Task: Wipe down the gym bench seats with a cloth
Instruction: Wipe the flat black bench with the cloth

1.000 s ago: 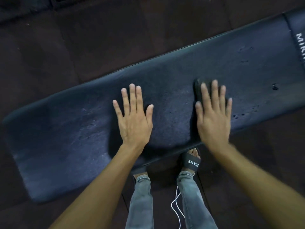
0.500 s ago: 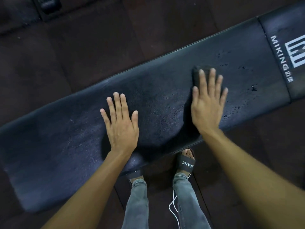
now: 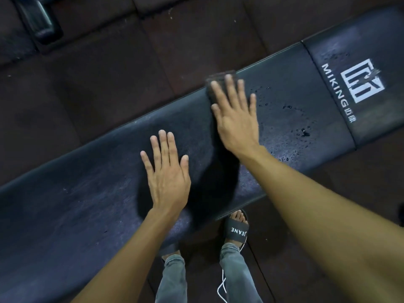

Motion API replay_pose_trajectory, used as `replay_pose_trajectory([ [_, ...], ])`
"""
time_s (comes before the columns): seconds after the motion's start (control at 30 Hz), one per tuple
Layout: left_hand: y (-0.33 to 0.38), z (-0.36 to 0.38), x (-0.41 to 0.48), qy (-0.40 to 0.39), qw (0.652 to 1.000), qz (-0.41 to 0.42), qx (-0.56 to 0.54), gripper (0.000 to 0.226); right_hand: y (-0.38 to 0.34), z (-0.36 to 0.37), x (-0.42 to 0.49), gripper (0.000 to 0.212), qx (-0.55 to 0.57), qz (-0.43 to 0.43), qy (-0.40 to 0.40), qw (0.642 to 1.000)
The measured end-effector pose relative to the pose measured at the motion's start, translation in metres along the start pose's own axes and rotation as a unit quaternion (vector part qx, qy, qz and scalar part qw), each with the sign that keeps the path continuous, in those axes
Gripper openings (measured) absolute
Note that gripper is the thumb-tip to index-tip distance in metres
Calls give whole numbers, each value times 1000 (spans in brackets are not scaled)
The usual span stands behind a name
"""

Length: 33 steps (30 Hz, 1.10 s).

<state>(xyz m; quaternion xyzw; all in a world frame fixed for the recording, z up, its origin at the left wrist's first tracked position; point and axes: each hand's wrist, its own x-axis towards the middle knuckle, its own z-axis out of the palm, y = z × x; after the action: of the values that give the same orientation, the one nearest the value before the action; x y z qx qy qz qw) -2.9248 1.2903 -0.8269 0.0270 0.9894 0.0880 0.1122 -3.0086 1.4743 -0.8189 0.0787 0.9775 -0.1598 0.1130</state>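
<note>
A long black padded gym bench seat [image 3: 76,204] runs diagonally from lower left to upper right. My right hand [image 3: 236,119] lies flat, fingers spread, pressing a small dark cloth [image 3: 215,80] onto the pad near its far edge. Only the cloth's far corner shows past my fingertips. My left hand [image 3: 167,173] rests flat on the pad's middle, fingers apart, holding nothing. Wet droplets [image 3: 303,132] dot the pad to the right of the cloth, before a white MIKING logo [image 3: 360,82] on the end section.
Dark rubber floor tiles surround the bench. A black equipment part [image 3: 37,20] lies on the floor at the top left. My sandalled foot [image 3: 237,226] stands at the bench's near edge, with a white cord [image 3: 222,285] hanging by my legs.
My right hand has slid the cloth across the pad toward its far edge and the logo end. The left hand stays flat on the pad. The view has shifted right.
</note>
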Motion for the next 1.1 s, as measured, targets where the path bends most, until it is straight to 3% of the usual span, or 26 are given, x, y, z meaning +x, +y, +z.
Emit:
replay_pose_trajectory([
  [0.1,26,1,6,-15,998,61,10,61,47,-8,-25,52,14,113,41,993],
  [0.2,58,6,17,-12,998,59,4,61,74,-3,-96,52,24,191,62,979],
  [0.27,72,7,23,-10,999,46,2,60,77,7,-146,54,-1,153,40,987],
  [0.33,75,8,26,-8,999,43,3,59,79,15,-171,56,-41,61,17,997],
  [0.5,82,9,24,-1,1000,20,-8,58,84,-3,-77,51,-74,-162,7,984],
  [0.57,89,10,23,1,1000,2,-7,59,93,-17,-21,51,-57,-140,15,988],
  [0.63,97,9,25,-7,1000,12,-7,60,117,-33,12,51,-37,-40,26,998],
  [0.7,112,9,33,-29,998,64,-1,61,146,-43,4,52,-22,62,43,997],
  [0.8,142,13,49,-31,994,103,8,61,166,-40,-62,52,-13,146,64,987],
  [0.93,158,21,56,-17,998,64,22,61,134,-9,-138,55,-31,82,39,995],
  [1.1,156,21,57,-16,997,73,11,61,128,-23,-47,51,-40,-46,39,997],
])
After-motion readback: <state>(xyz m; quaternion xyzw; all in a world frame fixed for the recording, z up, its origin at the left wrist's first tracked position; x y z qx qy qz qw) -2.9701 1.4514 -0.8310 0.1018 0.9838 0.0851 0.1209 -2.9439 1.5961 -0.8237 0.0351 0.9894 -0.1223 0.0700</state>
